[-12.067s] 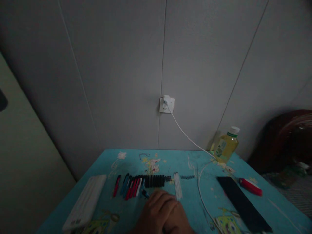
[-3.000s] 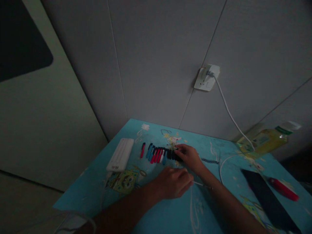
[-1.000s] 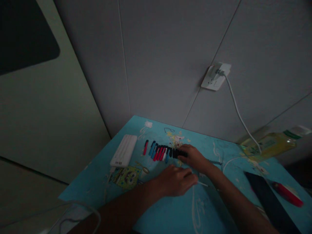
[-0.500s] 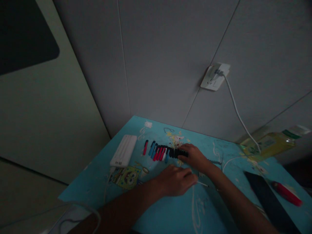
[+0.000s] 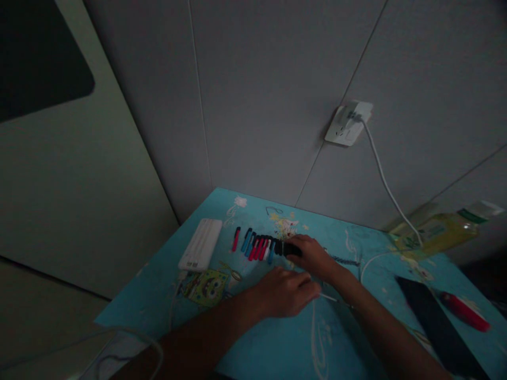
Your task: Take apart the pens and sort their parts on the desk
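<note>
My left hand [image 5: 291,291] is closed over the tabletop, and a thin pale rod [image 5: 328,297] sticks out to the right of its fingers. The rest of the rod is hidden in the fist. Just beyond it, my right hand [image 5: 311,256] has its thumb and fingers closed around a small black piece [image 5: 293,249] at the right end of a row of black pieces [image 5: 278,247]. To the left lie several short red, blue and white pens [image 5: 259,248] side by side with dark ends. One red pen [image 5: 236,239] lies apart at the far left.
A white power bank [image 5: 201,244] with a cable lies left on the blue table [image 5: 273,343]. At right are a dark flat strip [image 5: 428,311], a red-handled tool [image 5: 465,311] and a bottle of yellow liquid [image 5: 443,232]. A white cord [image 5: 382,174] hangs from the wall socket [image 5: 344,129].
My right hand has shifted slightly left along the row, its fingers now around the black piece at the end. My left hand has stayed almost still.
</note>
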A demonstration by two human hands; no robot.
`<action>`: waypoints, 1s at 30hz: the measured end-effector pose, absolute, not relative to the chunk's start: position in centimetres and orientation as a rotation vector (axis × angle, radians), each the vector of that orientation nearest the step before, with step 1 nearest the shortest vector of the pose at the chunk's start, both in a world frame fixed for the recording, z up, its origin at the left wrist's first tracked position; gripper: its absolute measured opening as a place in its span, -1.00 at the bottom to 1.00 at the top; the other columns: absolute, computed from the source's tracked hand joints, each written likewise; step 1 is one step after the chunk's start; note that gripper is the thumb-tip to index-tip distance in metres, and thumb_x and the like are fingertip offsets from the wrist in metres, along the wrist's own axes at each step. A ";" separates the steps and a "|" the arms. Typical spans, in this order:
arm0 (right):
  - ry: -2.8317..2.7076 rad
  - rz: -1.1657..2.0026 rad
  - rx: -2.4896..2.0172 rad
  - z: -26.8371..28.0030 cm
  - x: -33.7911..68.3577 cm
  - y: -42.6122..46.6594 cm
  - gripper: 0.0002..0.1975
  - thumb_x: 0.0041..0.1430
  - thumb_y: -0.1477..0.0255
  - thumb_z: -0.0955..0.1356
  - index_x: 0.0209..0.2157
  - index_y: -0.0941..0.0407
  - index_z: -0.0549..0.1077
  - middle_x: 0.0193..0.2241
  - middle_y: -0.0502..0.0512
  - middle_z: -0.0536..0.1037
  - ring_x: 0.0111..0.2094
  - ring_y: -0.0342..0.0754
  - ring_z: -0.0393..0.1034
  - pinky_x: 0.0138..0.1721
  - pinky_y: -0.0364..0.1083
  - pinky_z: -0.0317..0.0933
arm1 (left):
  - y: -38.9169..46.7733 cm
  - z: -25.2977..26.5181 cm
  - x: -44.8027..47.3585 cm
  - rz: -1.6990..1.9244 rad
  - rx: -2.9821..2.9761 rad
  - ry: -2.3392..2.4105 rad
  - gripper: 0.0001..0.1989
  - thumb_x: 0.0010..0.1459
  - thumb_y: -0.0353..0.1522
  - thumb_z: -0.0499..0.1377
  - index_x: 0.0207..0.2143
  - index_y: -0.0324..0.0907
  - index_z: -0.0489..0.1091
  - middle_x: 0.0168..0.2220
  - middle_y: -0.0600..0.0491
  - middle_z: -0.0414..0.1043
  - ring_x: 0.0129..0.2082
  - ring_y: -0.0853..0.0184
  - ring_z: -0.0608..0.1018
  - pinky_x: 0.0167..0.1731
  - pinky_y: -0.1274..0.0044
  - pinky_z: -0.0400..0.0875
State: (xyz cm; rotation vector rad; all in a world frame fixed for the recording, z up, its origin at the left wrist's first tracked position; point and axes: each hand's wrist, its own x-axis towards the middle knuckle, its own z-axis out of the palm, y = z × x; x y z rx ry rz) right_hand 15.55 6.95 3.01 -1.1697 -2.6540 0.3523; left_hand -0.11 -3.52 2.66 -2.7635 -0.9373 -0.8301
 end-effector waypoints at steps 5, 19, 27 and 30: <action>-2.635 0.346 -1.154 2.9 16.0 6.8 -0.52 0.06 0.47 0.44 0.07 0.03 0.44 -0.03 0.13 0.52 0.00 0.06 0.38 0.05 0.01 0.19 | -3.5 2.5 0.0 -0.827 -2.769 -0.942 -0.79 0.37 -0.32 -0.06 -0.24 -0.14 0.34 -0.40 0.12 0.43 -0.48 0.39 0.51 -0.52 0.56 0.30; -2.623 0.298 -1.149 2.5 16.3 6.8 -0.39 0.08 0.46 0.43 0.19 0.06 0.32 0.07 0.21 0.47 0.09 0.10 0.35 0.10 0.05 0.19 | -3.4 2.3 0.0 -0.862 -2.751 -0.965 -0.80 0.37 -0.33 -0.05 -0.24 -0.12 0.33 -0.41 0.13 0.43 -0.47 0.38 0.51 -0.52 0.53 0.28; -2.538 0.278 -1.139 2.7 16.3 6.2 -0.55 0.19 0.36 0.38 0.13 0.04 0.41 0.13 0.23 0.41 0.13 0.13 0.30 0.15 0.12 0.16 | -3.3 2.0 0.1 -0.890 -2.744 -1.016 -0.79 0.37 -0.32 -0.06 -0.20 -0.13 0.35 -0.35 0.07 0.46 -0.39 0.36 0.55 -0.46 0.54 0.34; -2.384 0.358 -1.067 3.5 17.2 4.0 -0.64 0.25 0.39 0.33 0.08 0.05 0.43 0.06 0.22 0.46 0.08 0.11 0.34 0.13 0.13 0.18 | -3.2 2.2 0.0 -0.899 -2.725 -1.186 -0.79 0.38 -0.32 -0.08 -0.18 -0.13 0.33 -0.31 0.06 0.47 -0.38 0.33 0.55 -0.45 0.53 0.36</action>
